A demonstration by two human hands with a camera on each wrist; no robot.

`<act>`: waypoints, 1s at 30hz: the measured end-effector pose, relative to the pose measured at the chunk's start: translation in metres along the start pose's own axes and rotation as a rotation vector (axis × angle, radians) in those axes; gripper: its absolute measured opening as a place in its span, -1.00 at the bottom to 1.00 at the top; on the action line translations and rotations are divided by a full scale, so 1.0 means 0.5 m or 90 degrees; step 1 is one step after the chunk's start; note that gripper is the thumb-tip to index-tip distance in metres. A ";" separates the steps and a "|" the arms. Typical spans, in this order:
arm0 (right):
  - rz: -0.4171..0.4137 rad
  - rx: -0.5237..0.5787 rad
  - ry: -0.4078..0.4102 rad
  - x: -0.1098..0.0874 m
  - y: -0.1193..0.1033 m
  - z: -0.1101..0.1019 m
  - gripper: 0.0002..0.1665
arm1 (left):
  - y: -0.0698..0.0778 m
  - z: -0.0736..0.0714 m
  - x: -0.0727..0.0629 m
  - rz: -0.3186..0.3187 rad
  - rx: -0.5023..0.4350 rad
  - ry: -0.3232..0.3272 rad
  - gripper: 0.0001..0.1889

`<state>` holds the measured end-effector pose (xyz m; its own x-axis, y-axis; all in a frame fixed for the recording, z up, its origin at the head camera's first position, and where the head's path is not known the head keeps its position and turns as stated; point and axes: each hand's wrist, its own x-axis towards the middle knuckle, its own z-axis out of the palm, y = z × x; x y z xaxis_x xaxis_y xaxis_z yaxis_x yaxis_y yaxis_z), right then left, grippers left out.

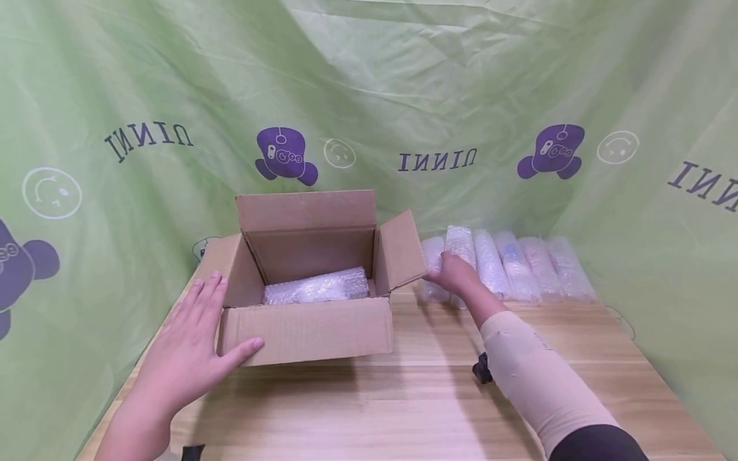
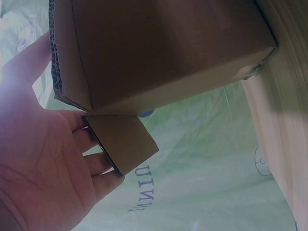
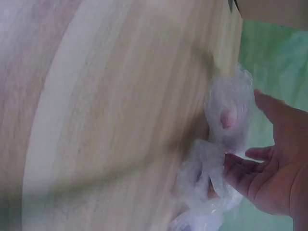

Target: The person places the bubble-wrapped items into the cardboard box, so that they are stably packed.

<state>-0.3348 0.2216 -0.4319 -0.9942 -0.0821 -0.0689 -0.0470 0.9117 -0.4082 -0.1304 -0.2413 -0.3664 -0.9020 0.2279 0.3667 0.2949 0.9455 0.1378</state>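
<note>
An open cardboard box [image 1: 305, 333] stands left of the middle, its flaps folded outward. Inside it lies one bubble-wrapped roll [image 1: 317, 286]. My left hand [image 1: 187, 346] rests on the box's left side with straight, slightly spread fingers; its thumb lies on the front flap. In the left wrist view, the fingers are behind a small side flap [image 2: 122, 142]. My right hand [image 1: 455, 275] reaches to the near-left end of a row of bubble-wrapped rolls [image 1: 490, 266]. In the right wrist view, thumb and bent fingers are apart, astride the end of the leftmost roll [image 3: 228, 113].
The rolls lie side by side against the green curtain [image 1: 369, 83] at the back of the wooden table [image 1: 403, 403]. A right side flap [image 1: 402, 248] of the box sticks out close to my right hand. Curtain also hangs along both sides.
</note>
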 end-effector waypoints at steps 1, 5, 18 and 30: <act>0.005 0.000 0.001 0.000 0.000 0.002 0.13 | 0.000 0.000 0.000 0.000 0.001 0.000 0.15; 0.013 0.015 0.004 0.002 0.004 0.007 0.06 | 0.000 0.001 -0.001 0.000 0.002 -0.003 0.15; -0.055 0.106 -0.006 -0.007 0.022 -0.054 -0.08 | 0.000 0.000 -0.001 -0.002 -0.001 -0.006 0.15; -0.118 0.140 -0.001 -0.019 0.006 -0.173 -0.10 | -0.001 -0.001 0.001 -0.001 -0.004 -0.005 0.15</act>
<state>-0.3337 0.2598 -0.3536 -0.9703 -0.2408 0.0239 -0.2064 0.7719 -0.6014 -0.1307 -0.2420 -0.3661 -0.9050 0.2288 0.3588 0.2958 0.9444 0.1438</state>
